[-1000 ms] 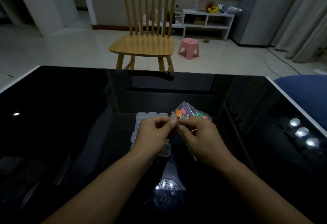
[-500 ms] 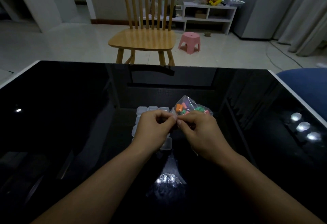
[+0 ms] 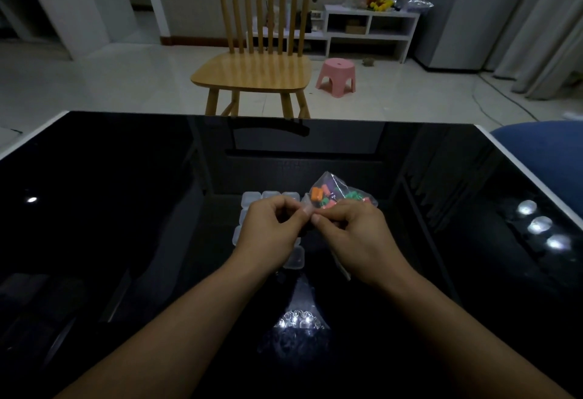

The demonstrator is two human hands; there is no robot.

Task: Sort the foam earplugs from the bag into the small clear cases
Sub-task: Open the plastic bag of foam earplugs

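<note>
We hold the clear bag (image 3: 339, 195) of foam earplugs (image 3: 325, 198) above the middle of the table (image 3: 110, 193), both hands closed in a pinch on its near edge. Our left hand (image 3: 269, 230) grips that edge between thumb and forefinger, and our right hand (image 3: 356, 236) pinches it just beside, so the fingertips of the two hands nearly touch. The body of the bag rises beyond our knuckles, toward the far side and a little to the right, and inside it we see orange, green, pink and purple earplugs bunched together. A strip of the bag's plastic also trails down below our right hand.

The small clear cases (image 3: 268, 196) lie on the table directly under and behind our hands, set close together in rows; our hands cover most of them, so we cannot count them, and we cannot tell whether any holds an earplug.

The table is glossy black with a pale rim and mirrors ceiling lights. Past its far edge stand a wooden chair (image 3: 255, 73) with a tall slatted back, a pink stool (image 3: 337, 78) on a pale tiled floor, and a low white shelf unit (image 3: 369, 31) against the wall. A blue cushion (image 3: 549, 152) shows at the right
</note>
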